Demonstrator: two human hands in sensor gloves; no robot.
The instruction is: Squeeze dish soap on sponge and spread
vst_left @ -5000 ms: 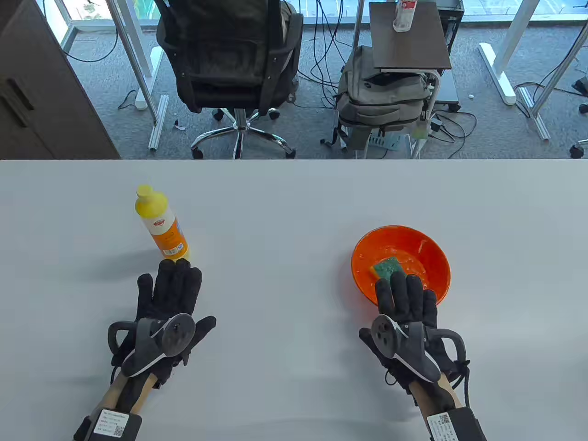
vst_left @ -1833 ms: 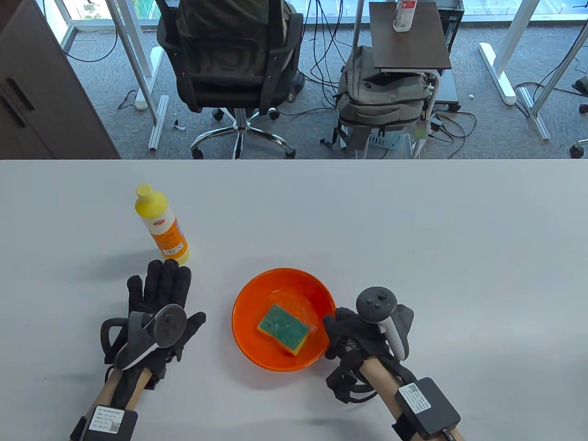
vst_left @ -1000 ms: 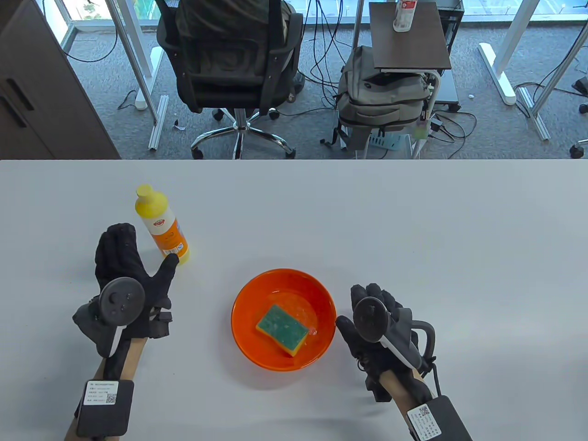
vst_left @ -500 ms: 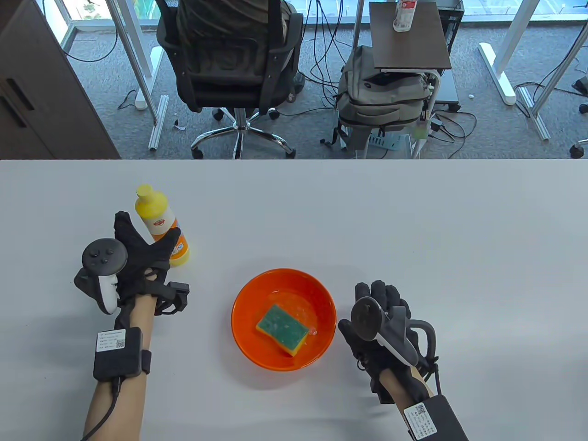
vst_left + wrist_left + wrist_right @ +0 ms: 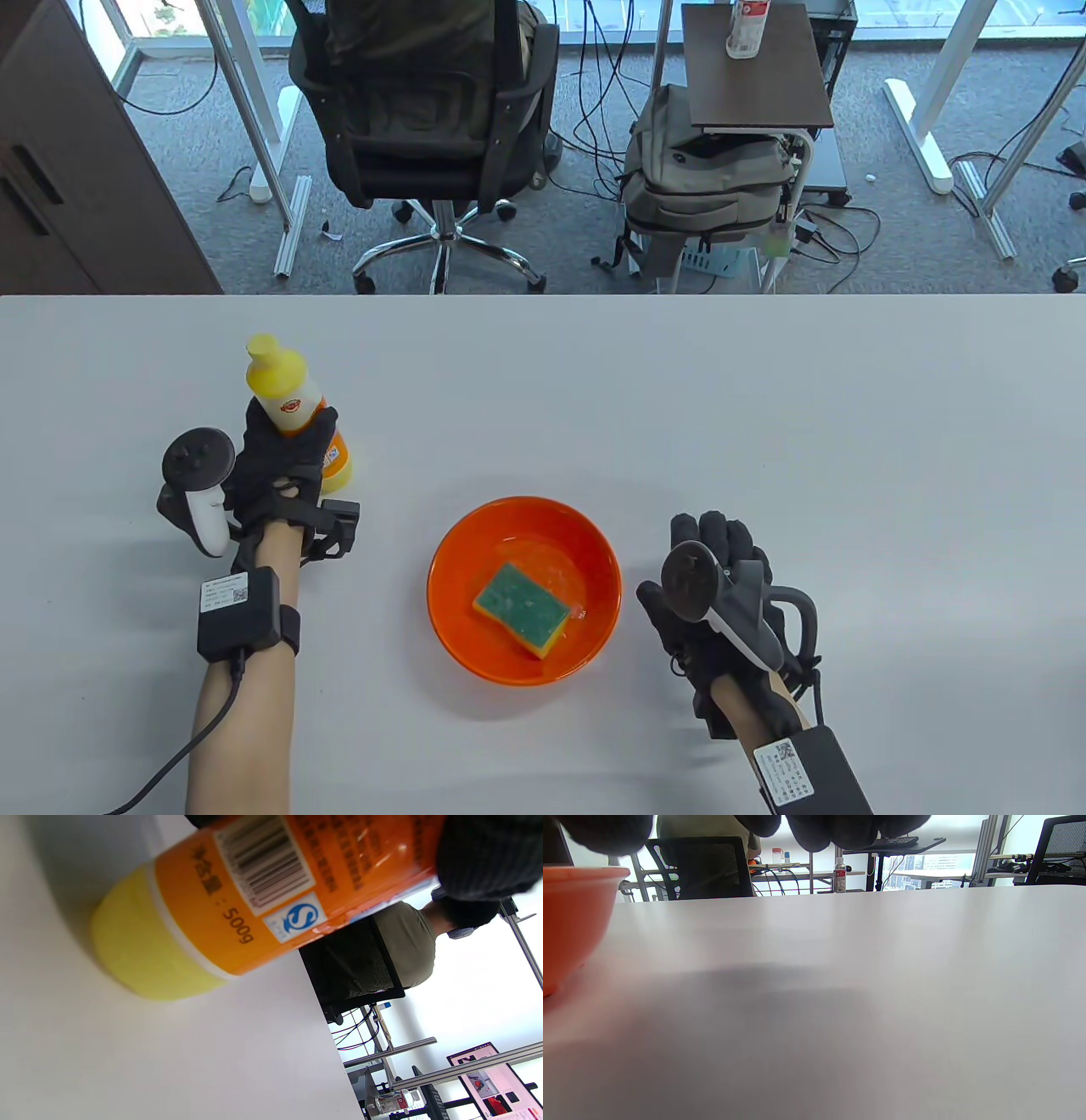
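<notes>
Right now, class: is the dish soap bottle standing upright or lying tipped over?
Upright, perhaps slightly tilted. The dish soap bottle has its yellow cap uppermost, base at the table, with the left hand gripping its middle.

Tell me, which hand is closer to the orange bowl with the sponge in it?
Right. The right hand rests on the table just right of the orange bowl, not touching it. The left hand is farther off to the left, gripping the soap bottle.

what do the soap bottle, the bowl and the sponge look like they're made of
Dish soap bottle: likely yellow plastic, with a glossy orange printed label that catches highlights.
Orange bowl: probably plastic, smooth and shiny, with glints inside.
Sponge: a rough, matte green scouring layer over yellow foam that shows at its edge.
</notes>
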